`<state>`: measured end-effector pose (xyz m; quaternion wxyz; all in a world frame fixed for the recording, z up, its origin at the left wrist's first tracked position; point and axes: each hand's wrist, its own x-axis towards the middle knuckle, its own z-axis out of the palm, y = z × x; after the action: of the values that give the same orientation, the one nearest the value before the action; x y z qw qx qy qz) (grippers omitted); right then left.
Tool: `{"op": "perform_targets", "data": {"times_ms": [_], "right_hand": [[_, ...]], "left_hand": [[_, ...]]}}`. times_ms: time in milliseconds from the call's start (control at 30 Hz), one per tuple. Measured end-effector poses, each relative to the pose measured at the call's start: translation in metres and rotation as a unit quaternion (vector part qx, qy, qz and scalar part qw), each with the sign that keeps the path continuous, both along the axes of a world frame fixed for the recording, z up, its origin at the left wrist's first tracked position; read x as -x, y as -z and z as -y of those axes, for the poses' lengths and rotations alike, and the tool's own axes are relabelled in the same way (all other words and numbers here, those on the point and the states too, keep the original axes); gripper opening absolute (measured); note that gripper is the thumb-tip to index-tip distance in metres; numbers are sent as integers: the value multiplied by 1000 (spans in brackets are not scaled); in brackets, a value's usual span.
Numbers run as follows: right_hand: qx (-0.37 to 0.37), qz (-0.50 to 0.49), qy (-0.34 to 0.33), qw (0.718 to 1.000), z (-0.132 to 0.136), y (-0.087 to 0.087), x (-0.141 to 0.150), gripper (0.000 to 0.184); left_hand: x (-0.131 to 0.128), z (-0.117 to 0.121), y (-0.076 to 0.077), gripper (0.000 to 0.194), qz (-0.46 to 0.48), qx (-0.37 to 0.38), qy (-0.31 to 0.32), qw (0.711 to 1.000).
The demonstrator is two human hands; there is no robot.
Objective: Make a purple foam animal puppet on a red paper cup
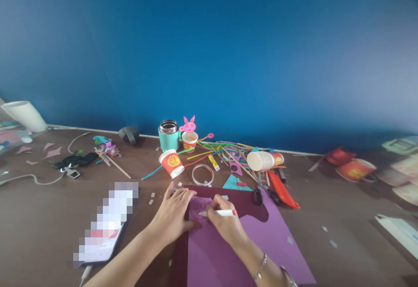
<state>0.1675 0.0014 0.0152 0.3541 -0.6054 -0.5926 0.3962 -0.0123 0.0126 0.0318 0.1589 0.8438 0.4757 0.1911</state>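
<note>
My right hand (222,218) is closed around a white marker (225,213) with a red end. Its tip touches a round face drawing (197,212) on a sheet of purple paper (222,254). My left hand (174,211) lies with fingers stretched out at the left edge of that sheet, pressing on it. A dark maroon sheet (243,204) lies partly under the purple one. Black-handled scissors (257,196) rest at the top of the papers, beside an orange-red cutter-like piece (283,190).
Behind the papers are a tape roll (203,175), a glue stick (214,162), a tilted paper cup (172,163), a teal flask (168,136) and a cup (190,141) with a pink paper animal. Stacked cups (261,160) lie by colourful pipe cleaners. A phone (107,226) is at left.
</note>
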Motion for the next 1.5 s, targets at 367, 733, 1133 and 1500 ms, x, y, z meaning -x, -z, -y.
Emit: {"op": "perform_targets", "data": {"times_ms": [367,733,1133,1500], "right_hand": [[-3,39,8,999,-1,2,0,16],[-5,31,21,999,-2,3,0,19],[16,4,25,1000,-2,1,0,19],[19,-6,12,1000,-1,2,0,23]], "left_hand": [[1,-1,4,63,2,-1,3,1000],[1,-1,4,63,-2,-2,3,1000],[1,-1,4,63,-3,-6,1,1000],[1,-2,5,63,-4,-10,3,1000]]}}
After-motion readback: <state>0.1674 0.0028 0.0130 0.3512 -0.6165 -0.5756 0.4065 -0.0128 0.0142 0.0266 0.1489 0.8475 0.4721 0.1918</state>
